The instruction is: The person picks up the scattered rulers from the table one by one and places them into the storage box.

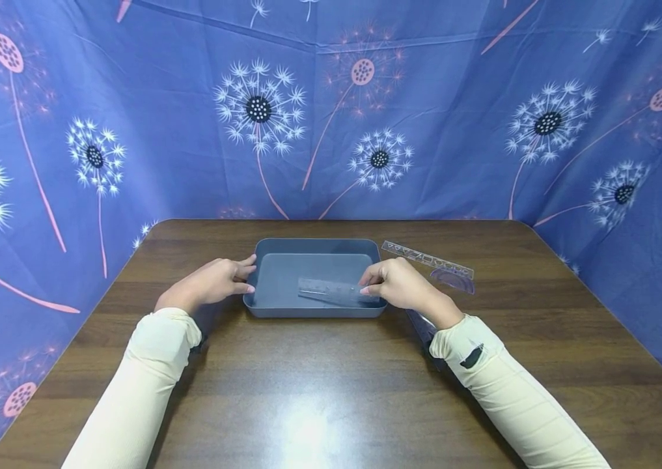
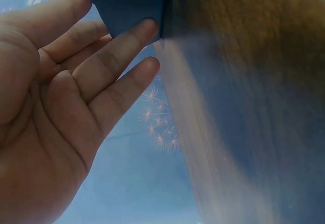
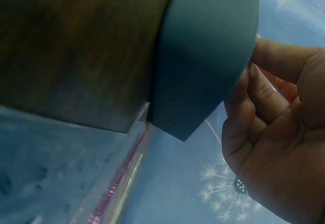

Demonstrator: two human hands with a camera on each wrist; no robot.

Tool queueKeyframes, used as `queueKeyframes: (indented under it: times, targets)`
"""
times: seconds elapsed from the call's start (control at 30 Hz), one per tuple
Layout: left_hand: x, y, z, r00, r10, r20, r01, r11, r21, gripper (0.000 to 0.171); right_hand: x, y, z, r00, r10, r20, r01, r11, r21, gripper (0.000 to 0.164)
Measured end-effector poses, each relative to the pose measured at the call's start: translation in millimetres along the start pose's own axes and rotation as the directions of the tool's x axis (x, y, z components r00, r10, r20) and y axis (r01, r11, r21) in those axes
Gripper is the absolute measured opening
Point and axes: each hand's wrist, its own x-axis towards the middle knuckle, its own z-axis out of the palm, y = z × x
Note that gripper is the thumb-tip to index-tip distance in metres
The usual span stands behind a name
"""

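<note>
A grey-blue rectangular tray [image 1: 314,312] lies on the wooden table. My left hand [image 1: 216,280] is at its left end, thumb and fingertips touching the rim and wall. The left wrist view shows those fingers mostly straight, one pressing the tray's outer side [image 2: 129,5]. Inside the tray is a clear plastic ruler [image 1: 325,290], tilted slightly. With thumb and fingers my right hand [image 1: 403,284] pinches the ruler's right end, over the tray's right rim. In the right wrist view the tray wall hides the ruler from sight.
Right of the tray lie a clear stencil ruler [image 1: 427,259] with cut-out shapes and a purple-tinted protractor [image 1: 454,280]. A dark purplish flat item [image 1: 422,326] is partly covered by the right wrist. A blue dandelion-print cloth [image 1: 454,130] hangs behind the table [image 1: 219,391].
</note>
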Motion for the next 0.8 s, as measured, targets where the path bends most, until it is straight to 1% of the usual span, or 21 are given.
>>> queueKeyframes:
  times: [0.13,0.3,0.47,0.53,0.67,0.8]
  targets:
    - [0.5,0.2,0.1,1.000,0.002,0.000,-0.002,1.000,-0.007,0.055,-0.1,3.6,4.8,0.999,-0.015,0.029,0.014,1.000,0.018,0.005]
    - [0.4,-0.2,-1.0,1.000,0.025,-0.008,-0.025,1.000,-0.002,0.054,1.1,5.5,7.5,0.998,-0.050,0.049,0.050,0.999,-0.005,0.005]
    - [0.7,-2.0,-0.9,1.000,0.019,-0.001,-0.019,1.000,0.006,0.054,1.2,4.7,7.5,0.994,-0.066,0.083,0.069,0.997,-0.034,0.005]
    - [0.8,-2.7,-0.3,1.000,0.012,-0.003,-0.012,1.000,0.009,0.054,1.2,4.2,7.9,0.992,-0.085,0.097,0.091,0.995,-0.050,0.005]
    - [0.9,-3.3,0.6,1.000,0.002,-0.009,-0.002,1.000,-0.006,0.053,0.7,4.5,8.2,0.986,-0.110,0.128,0.118,0.992,-0.055,0.003]
    - [1.3,-1.8,0.6,1.000,0.009,-0.011,-0.009,1.000,-0.015,0.053,-0.5,5.3,7.6,0.984,-0.110,0.143,0.119,0.991,-0.055,0.010]
